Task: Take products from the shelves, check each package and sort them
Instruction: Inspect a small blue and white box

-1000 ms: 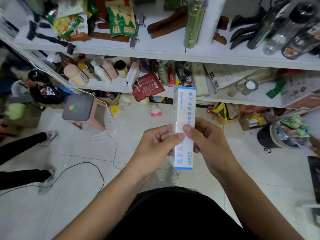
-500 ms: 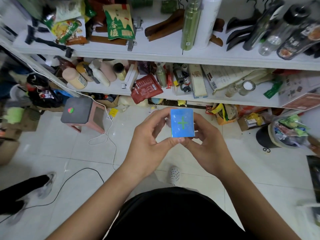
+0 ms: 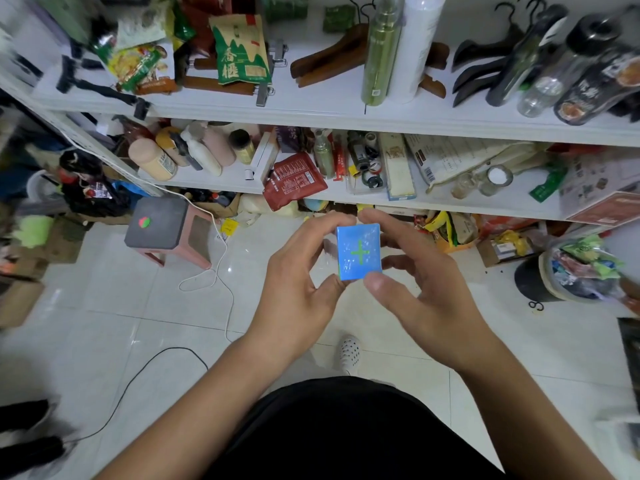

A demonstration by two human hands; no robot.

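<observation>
Two hands (image 3: 298, 289), one blue box (image 3: 359, 251), one stool (image 3: 162, 226).

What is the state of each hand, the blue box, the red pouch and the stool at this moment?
left hand: holding the blue box by fingertips
right hand: holding the same box
blue box: closed, end face with green cross toward the camera
red pouch: lying tilted, overhanging the shelf edge
stool: upright on the floor

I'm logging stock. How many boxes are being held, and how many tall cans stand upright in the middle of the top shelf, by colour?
Blue box, held in both hands: 1
Green can: 1
White can: 1
Total: 3
</observation>
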